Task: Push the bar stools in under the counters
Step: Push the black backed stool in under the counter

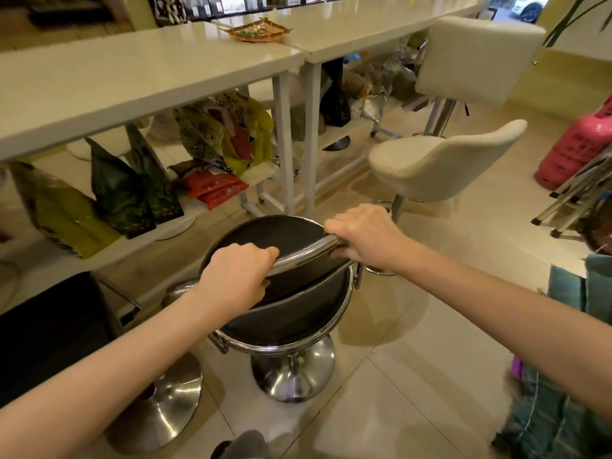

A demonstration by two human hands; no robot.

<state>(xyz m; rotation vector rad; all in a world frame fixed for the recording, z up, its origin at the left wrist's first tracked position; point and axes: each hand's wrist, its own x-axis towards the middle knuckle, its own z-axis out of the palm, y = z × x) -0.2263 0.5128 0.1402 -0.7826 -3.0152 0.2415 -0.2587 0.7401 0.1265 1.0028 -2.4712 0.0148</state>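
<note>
Black bar stools point(284, 293): two are seen
Cream bar stools point(430, 164): two are seen
Counters point(132, 81): two are seen
Hands point(235, 279): two are seen
Pink gas cylinders point(576, 150): one is seen
Woven baskets point(258, 29): one is seen

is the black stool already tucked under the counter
No, the black stool stands on the open floor short of the counter, with the left hand and right hand gripping its chrome back rail.

No text can be read anywhere. The red flat packets point(215, 188) on the low shelf and the pink gas cylinder point(576, 150) carry markings, too blurred to make out.
</note>
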